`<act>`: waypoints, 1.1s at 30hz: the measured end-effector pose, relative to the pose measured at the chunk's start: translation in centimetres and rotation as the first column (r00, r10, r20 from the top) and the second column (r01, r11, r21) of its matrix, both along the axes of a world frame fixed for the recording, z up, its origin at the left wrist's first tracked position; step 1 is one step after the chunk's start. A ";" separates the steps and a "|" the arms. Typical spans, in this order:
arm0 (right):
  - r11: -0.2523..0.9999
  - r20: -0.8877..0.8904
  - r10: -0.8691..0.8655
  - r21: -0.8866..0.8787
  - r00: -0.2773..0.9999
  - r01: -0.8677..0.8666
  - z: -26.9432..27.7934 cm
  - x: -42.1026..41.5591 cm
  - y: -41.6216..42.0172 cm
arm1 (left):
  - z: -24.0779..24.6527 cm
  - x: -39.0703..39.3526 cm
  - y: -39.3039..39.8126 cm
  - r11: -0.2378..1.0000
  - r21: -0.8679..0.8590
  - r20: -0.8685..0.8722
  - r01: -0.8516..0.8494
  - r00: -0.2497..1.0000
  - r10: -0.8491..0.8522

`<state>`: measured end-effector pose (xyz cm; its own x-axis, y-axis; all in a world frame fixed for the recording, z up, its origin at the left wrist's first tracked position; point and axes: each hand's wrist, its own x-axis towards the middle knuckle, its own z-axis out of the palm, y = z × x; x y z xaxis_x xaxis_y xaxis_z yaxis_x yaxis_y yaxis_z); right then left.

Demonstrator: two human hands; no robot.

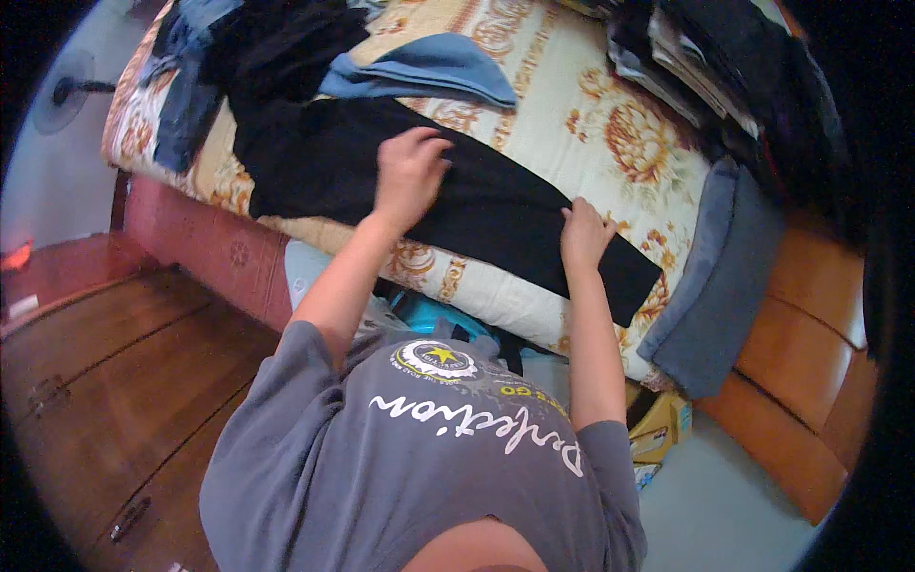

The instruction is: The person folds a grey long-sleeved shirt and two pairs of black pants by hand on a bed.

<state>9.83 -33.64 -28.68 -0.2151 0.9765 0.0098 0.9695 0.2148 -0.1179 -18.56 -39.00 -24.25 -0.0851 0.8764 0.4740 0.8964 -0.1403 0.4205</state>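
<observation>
A long black garment (493,193), apparently trousers folded lengthwise, lies across the patterned bed cover (543,154) before me. Its narrow end points right, and the wide left end runs up to other dark clothes. Over its middle is my left hand (411,175), slightly blurred, with fingers loosely bent and apart and nothing held. My right hand (587,232) is at the far edge near the narrow end, fingers curled on the cloth; their tips are partly hidden. Just beyond the garment sits a folded blue cloth item (422,71).
Dark clothes (286,50) and denim (189,107) lie at the far left. Folded garments are piled (704,64) at the far right. A grey-blue folded garment (722,286) rests by the bed's right edge. Below are a cardboard box (661,432) and a teal item (429,311). Left is a wooden surface (136,400).
</observation>
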 end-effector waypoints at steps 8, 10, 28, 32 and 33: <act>0.958 0.057 0.102 0.262 0.993 -0.114 2.6 -4.7 -3.9 | -5.0 -26.3 -11.3 0.633 -0.492 0.465 -0.598 0.434 0.772; 0.919 -0.015 0.331 0.231 0.943 -0.319 4.1 -8.0 -6.2 | -0.7 -25.3 -10.7 0.641 -0.714 0.496 -0.283 0.442 0.747; 0.723 -0.301 0.676 0.090 0.673 -0.685 5.9 -40.1 -9.4 | 2.7 -25.9 -13.9 0.910 0.013 -0.234 -0.415 0.883 0.406; 0.761 -0.646 0.324 -0.256 0.691 -0.596 6.2 -39.1 -4.8 | -4.8 -29.2 -15.2 0.806 -0.183 -0.361 -0.563 0.801 0.478; 0.680 -0.716 0.069 -0.476 0.695 -0.557 7.1 -38.5 -3.6 | -5.9 -29.3 -15.3 0.799 -0.165 -0.395 -0.578 0.781 0.483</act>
<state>-28.72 -37.21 -21.61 -0.6892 0.6568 -0.3060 0.5008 0.1266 -0.8563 -47.86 -54.34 -30.14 -0.4613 0.8286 0.3174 0.8805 0.4715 0.0487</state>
